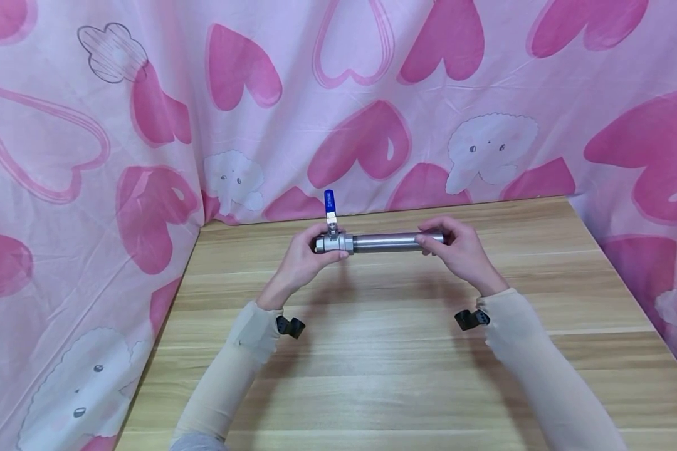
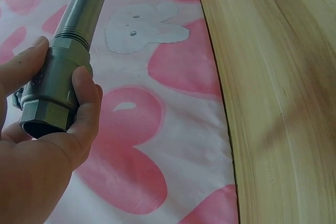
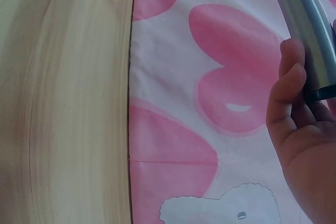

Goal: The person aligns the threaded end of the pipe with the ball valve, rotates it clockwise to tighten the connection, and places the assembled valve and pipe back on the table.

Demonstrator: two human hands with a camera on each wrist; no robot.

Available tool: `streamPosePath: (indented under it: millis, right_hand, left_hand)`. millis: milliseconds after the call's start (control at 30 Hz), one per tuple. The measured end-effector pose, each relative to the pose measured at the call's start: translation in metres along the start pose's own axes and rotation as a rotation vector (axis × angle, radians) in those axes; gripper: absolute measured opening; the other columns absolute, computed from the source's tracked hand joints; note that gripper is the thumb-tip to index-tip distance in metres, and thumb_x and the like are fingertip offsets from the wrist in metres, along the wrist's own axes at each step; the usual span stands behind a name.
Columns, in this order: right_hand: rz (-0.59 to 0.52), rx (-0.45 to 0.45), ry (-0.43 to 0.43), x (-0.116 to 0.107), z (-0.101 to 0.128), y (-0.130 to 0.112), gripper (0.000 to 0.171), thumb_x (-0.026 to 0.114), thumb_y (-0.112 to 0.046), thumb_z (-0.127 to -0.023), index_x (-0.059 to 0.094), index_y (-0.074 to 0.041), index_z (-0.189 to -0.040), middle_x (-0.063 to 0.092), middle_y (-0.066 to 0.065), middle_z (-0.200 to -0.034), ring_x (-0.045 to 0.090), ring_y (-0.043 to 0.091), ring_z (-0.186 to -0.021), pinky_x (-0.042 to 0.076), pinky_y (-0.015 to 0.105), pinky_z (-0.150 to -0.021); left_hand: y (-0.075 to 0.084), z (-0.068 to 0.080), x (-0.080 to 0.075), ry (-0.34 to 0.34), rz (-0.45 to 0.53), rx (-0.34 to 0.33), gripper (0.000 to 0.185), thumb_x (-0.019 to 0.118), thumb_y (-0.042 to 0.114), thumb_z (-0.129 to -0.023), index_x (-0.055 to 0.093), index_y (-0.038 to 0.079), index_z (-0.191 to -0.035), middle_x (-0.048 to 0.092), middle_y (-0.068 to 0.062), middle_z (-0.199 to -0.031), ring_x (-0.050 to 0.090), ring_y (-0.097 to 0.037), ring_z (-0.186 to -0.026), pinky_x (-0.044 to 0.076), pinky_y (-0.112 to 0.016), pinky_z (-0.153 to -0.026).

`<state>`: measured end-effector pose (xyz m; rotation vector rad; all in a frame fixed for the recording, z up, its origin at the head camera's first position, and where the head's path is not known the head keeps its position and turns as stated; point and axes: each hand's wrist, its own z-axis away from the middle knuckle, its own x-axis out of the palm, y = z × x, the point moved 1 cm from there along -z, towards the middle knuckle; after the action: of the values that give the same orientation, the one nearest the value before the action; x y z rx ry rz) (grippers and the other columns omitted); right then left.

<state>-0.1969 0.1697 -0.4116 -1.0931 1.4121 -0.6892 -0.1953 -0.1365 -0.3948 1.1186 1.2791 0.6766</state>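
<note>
A metal ball valve [image 1: 334, 243] with a blue lever handle [image 1: 330, 202] is joined to a steel pipe [image 1: 386, 242], and both are held level above the table. My left hand [image 1: 306, 255] grips the valve body, thumb on the near side. In the left wrist view the pipe's threads [image 2: 73, 34] show where it enters the valve [image 2: 55, 85]. My right hand [image 1: 454, 247] holds the pipe's far right end between thumb and fingers. The right wrist view shows the fingers curled about the pipe [image 3: 310, 35] near its dark open end. The lever stands upright.
The wood-grain table [image 1: 361, 376] lies below both arms. A pink curtain [image 1: 293, 125] with hearts and white animals hangs along its back and sides. Small black devices [image 1: 291, 326] are strapped at both wrists over light sleeves.
</note>
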Motion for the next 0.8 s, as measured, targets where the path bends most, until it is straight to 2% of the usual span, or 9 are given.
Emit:
streamPosePath:
  millis: [167, 367, 467, 600, 800]
  right_hand:
    - [-0.005, 0.025, 0.008, 0.0003, -0.0009, 0.0026, 0.029, 0.066, -0.032, -0.091, 0.066, -0.012, -0.113, 0.065, -0.001, -0.089, 0.063, 0.015, -0.071, 0.051, 0.028, -0.061]
    - [-0.013, -0.021, -0.033, 0.0007, -0.0006, 0.0004, 0.029, 0.064, -0.028, -0.093, 0.064, -0.008, -0.114, 0.065, 0.005, -0.095, 0.064, 0.014, -0.072, 0.053, 0.024, -0.063]
    - [-0.044, -0.027, -0.055, 0.0011, 0.0001, -0.0013, 0.031, 0.069, -0.024, -0.090, 0.064, -0.008, -0.116, 0.065, 0.008, -0.104, 0.064, 0.013, -0.077, 0.053, 0.024, -0.066]
    - [-0.058, -0.018, -0.081, 0.0005, 0.0017, -0.0017, 0.042, 0.077, -0.017, -0.083, 0.062, -0.011, -0.122, 0.064, 0.011, -0.114, 0.062, 0.013, -0.086, 0.053, 0.023, -0.071]
    - [-0.030, -0.034, -0.096, -0.0017, 0.0038, -0.0014, 0.046, 0.076, -0.008, -0.082, 0.058, -0.010, -0.124, 0.062, 0.014, -0.115, 0.061, 0.017, -0.088, 0.052, 0.022, -0.072]
  left_hand:
    - [-0.0008, -0.0007, 0.0010, -0.005, 0.005, -0.001, 0.044, 0.081, 0.021, -0.078, 0.065, 0.015, -0.119, 0.065, -0.007, -0.113, 0.055, -0.021, -0.095, 0.048, -0.032, -0.081]
    - [-0.0015, -0.0007, 0.0012, 0.002, -0.009, -0.004, 0.045, 0.082, 0.022, -0.078, 0.065, 0.015, -0.120, 0.065, -0.006, -0.113, 0.056, -0.024, -0.098, 0.047, -0.033, -0.083]
    - [-0.0020, -0.0006, 0.0009, 0.004, -0.012, -0.003, 0.046, 0.082, 0.022, -0.078, 0.065, 0.015, -0.120, 0.065, -0.006, -0.114, 0.056, -0.024, -0.098, 0.048, -0.033, -0.082]
    - [-0.0030, -0.0001, 0.0000, 0.009, 0.003, -0.011, 0.047, 0.082, 0.021, -0.078, 0.065, 0.016, -0.121, 0.064, -0.006, -0.116, 0.056, -0.022, -0.098, 0.049, -0.031, -0.082]
    - [-0.0047, -0.0008, 0.0001, 0.015, 0.026, -0.015, 0.046, 0.082, 0.019, -0.077, 0.065, 0.017, -0.120, 0.064, -0.006, -0.116, 0.056, -0.019, -0.097, 0.050, -0.030, -0.081]
